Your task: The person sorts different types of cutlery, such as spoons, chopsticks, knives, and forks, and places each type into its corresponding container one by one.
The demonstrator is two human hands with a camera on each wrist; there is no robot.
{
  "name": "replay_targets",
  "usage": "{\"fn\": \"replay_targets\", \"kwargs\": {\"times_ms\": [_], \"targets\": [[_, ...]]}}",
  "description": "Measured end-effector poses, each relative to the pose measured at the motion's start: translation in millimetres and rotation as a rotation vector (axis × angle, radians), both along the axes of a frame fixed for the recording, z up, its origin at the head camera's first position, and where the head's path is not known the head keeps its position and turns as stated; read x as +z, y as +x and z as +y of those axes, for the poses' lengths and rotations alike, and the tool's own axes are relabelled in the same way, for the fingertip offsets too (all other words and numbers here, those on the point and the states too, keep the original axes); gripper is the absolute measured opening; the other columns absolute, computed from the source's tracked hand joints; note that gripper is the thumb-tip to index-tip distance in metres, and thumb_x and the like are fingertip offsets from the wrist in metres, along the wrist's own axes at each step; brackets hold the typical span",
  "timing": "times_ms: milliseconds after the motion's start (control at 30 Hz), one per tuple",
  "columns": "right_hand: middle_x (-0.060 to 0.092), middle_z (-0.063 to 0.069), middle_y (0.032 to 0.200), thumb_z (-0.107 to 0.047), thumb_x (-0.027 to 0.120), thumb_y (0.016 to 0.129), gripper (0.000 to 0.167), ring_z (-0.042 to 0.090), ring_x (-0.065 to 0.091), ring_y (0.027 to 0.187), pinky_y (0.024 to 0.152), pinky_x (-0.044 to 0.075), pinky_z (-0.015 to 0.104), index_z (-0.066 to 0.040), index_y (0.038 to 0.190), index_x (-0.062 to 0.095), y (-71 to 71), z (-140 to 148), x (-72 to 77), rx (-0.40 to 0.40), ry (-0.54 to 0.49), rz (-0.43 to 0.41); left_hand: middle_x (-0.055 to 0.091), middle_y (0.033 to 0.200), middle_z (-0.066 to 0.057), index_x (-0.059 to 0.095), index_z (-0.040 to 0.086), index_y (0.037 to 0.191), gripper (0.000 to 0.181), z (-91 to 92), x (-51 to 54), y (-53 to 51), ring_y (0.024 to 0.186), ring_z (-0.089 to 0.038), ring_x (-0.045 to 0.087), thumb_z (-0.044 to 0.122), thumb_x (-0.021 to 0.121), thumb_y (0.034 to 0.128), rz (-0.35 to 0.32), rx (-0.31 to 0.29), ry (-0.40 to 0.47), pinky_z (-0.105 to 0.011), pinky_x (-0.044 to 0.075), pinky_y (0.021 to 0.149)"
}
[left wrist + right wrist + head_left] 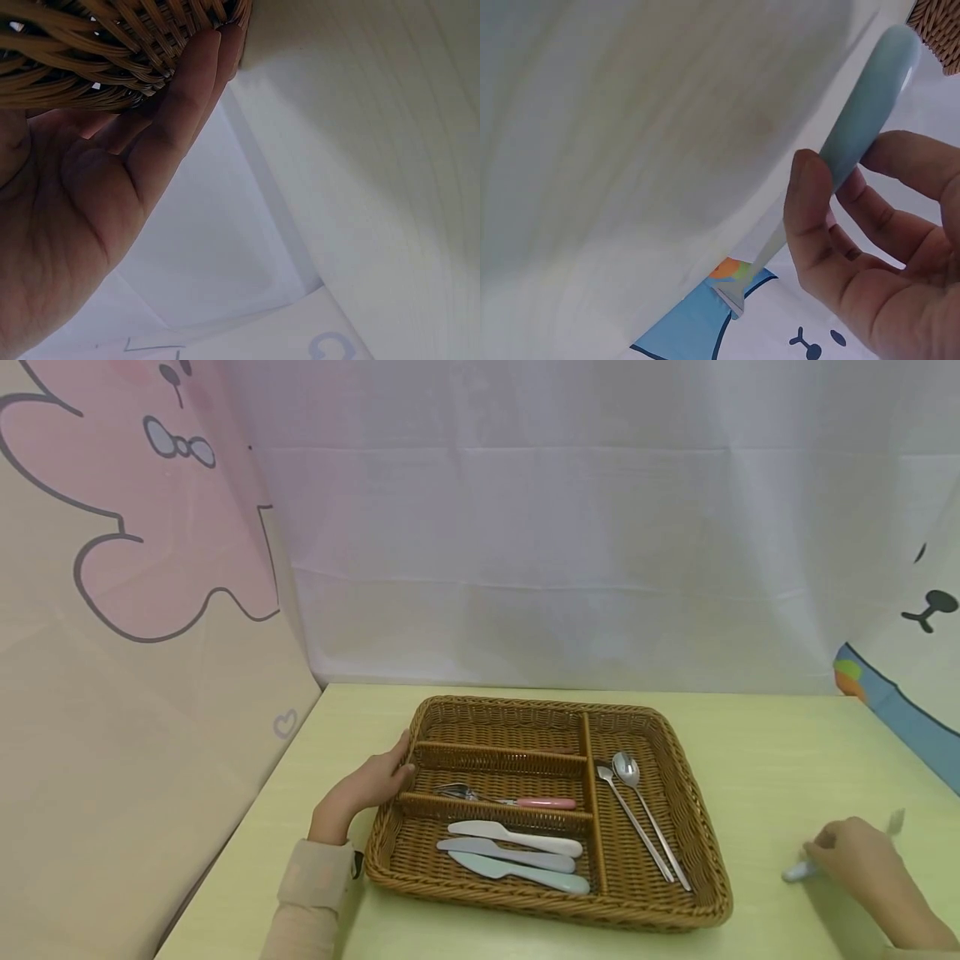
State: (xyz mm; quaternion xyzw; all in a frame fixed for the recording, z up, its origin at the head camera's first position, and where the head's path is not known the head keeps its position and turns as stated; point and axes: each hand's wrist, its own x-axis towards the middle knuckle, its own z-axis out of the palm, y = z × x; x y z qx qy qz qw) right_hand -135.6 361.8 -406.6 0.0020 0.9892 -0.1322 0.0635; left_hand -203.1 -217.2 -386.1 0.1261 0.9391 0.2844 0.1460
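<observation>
A brown wicker cutlery basket (525,906) with compartments stands on the table. My left hand (367,785) grips its left side, thumb over the rim and fingers along the outer wall (150,52). To the right of the basket, my right hand (862,864) pinches a fork (874,97) by its pale blue-green handle, low over the table. Its head (896,820) points away to the right and looks blurred. In the basket's front left compartment lie three knives: white (517,838), grey-lilac (506,853) and mint (521,872).
The middle left compartment holds a pink-handled piece of cutlery (546,803) and a metal fork head (456,791). Two long metal utensils, one a spoon (626,768), lie in the right compartment. A white cloth (525,527) hangs behind the table; printed cloths flank both sides.
</observation>
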Motion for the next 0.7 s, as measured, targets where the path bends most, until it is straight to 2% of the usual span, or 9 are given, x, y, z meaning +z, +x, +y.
{"fn": "replay_targets", "kwargs": {"times_ms": [200,400,467,600,700], "targets": [[0.061,0.026,0.074,-0.013,0.064,0.080,0.026,0.034,0.059,0.064,0.057,0.048,0.043,0.013,0.077,0.065,0.0,-4,5.2,-0.035,-0.004,0.022,0.035,0.052,0.001,-0.005,0.004,0.147,0.065,0.0,0.1,0.0,0.042,-0.011,0.024,0.019,0.036,0.0995,-0.002,0.000,0.001,-0.028,0.032,0.049],[0.060,0.028,0.074,-0.014,0.066,0.079,0.025,0.027,0.056,0.062,0.054,0.047,0.041,0.010,0.072,0.066,1.0,-8,6.0,-0.018,-0.025,0.101,0.035,0.052,0.002,-0.005,0.005,0.147,0.065,-0.1,-0.6,-0.4,0.041,-0.011,0.023,0.019,0.037,0.0995,-0.001,0.002,-0.005,-0.028,0.033,0.050],[0.058,0.030,0.076,-0.013,0.066,0.078,0.023,0.032,0.056,0.064,0.056,0.047,0.043,0.009,0.069,0.066,0.8,-9,5.9,-0.015,-0.022,0.135,0.035,0.052,0.002,-0.005,0.005,0.147,0.065,-0.1,-0.8,-0.6,0.041,-0.011,0.023,0.019,0.037,0.0995,0.000,0.003,-0.007,-0.029,0.033,0.050],[0.052,0.037,0.085,-0.010,0.065,0.077,0.020,0.050,0.051,0.077,0.064,0.044,0.053,0.008,0.068,0.064,0.6,-13,7.4,-0.025,-0.038,0.194,0.035,0.052,0.001,-0.005,0.005,0.147,0.065,-0.1,-1.3,-0.9,0.042,-0.011,0.023,0.019,0.036,0.0995,-0.002,0.006,-0.006,-0.029,0.033,0.050],[0.049,0.040,0.092,-0.008,0.064,0.078,0.018,0.052,0.050,0.080,0.065,0.043,0.055,0.008,0.069,0.063,1.4,-18,10.3,-0.019,-0.063,0.226,0.035,0.052,0.001,-0.005,0.006,0.147,0.065,-0.5,-2.0,-1.3,0.042,-0.011,0.023,0.020,0.037,0.0995,-0.004,0.008,-0.004,-0.029,0.032,0.050]]}}
